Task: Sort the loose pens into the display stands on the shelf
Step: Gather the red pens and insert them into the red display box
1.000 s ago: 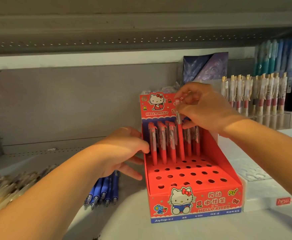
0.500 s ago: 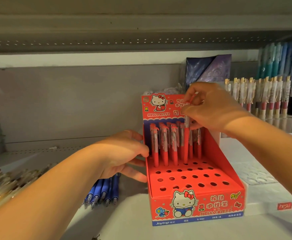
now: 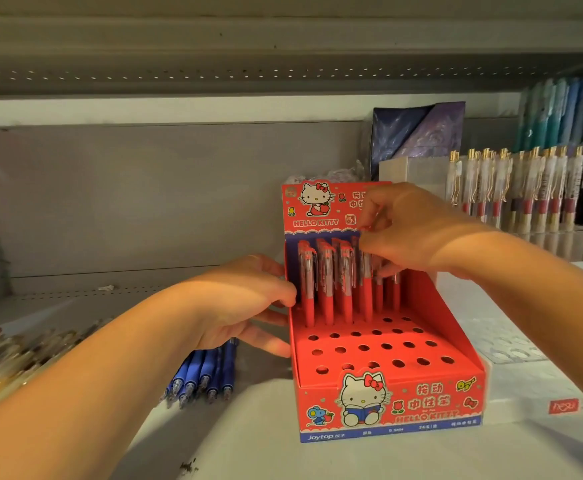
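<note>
On the shelf (image 3: 248, 445), head view: one red cardboard stand (image 3: 387, 407) and two hands at work on it; the left hand (image 3: 248, 306) grips the stand's left wall, thumb hooked over the edge and fingers curled against the outside; the right hand (image 3: 407, 230) pinches the top of one pen (image 3: 366, 296), fingertips closed on it, the pen upright in a hole at the back of the stand. At least five more red pens (image 3: 328, 289) stand in the same back rows; others behind them overlap and cannot be counted. Twenty holes (image 3: 363, 348) show empty: three front rows of six, plus two behind. Four or five blue pens (image 3: 207, 372) lie loose on the shelf just left of the stand, under the left hand.

A second ago the pen rode higher, its top up against the header (image 3: 317, 209); it has since sunk level with its neighbours; the left hand has kept its hold.

The right hand hides the pen's top and part of the header's lettering; gold-clip pens (image 3: 525, 188), roughly nine, are blurred at right; a pile (image 3: 6, 358) of pens at the left edge is cut off and hard to make out.
</note>
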The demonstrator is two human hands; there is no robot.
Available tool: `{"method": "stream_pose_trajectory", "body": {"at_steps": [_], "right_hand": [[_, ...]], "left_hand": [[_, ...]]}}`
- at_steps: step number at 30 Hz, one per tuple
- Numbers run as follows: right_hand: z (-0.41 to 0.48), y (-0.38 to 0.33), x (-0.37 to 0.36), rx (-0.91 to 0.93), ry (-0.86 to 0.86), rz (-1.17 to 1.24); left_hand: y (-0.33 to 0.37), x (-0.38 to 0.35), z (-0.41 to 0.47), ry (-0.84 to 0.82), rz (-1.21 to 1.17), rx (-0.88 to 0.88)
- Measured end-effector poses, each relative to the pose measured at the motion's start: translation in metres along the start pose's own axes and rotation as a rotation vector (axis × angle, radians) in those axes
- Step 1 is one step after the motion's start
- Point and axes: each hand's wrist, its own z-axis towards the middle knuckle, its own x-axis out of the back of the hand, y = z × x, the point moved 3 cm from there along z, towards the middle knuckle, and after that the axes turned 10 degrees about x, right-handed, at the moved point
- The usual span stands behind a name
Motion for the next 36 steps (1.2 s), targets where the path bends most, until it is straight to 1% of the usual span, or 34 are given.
{"method": "stream_pose_trajectory", "body": {"at_steps": [2,4,5,11,15,17,20,23,26,29,36], "right_hand": [[0.0,0.002,0.001,-0.032,-0.087,-0.07],[-0.002,0.005,-0.002,-0.083,-0.188,-0.079],[-0.004,0.005,-0.002,-0.097,-0.212,-0.081],[-0.001,0.001,0.001,-0.005,-0.184,-0.215],[0.0,-0.004,0.004,0.103,-0.048,-0.272],[-0.001,-0.011,0.003,0.149,-0.001,-0.208],[-0.009,-0.025,-0.006,0.249,-0.023,0.036],[-0.022,-0.04,-0.019,0.373,-0.161,0.32],[-0.034,-0.048,-0.033,0.402,-0.307,0.495],[-0.04,-0.058,-0.053,0.356,-0.388,0.571],[-0.045,-0.103,-0.115,0.262,-0.475,0.542]], "left_hand": [[0.0,0.001,0.001,0.001,-0.001,-0.001],[0.0,0.0,0.002,-0.006,0.003,-0.008],[0.0,0.0,0.002,-0.009,0.004,-0.012],[-0.003,0.005,0.004,-0.007,0.009,-0.005],[-0.005,0.008,0.003,0.041,0.068,-0.028],[-0.004,0.009,0.0,0.115,0.138,-0.046],[-0.002,0.016,-0.011,0.263,0.194,-0.093],[-0.003,0.029,-0.035,0.324,0.128,-0.14],[-0.015,0.046,-0.067,0.383,0.104,-0.178],[-0.035,0.063,-0.099,0.418,0.11,-0.18],[-0.088,0.124,-0.157,0.504,0.107,-0.122]]}}
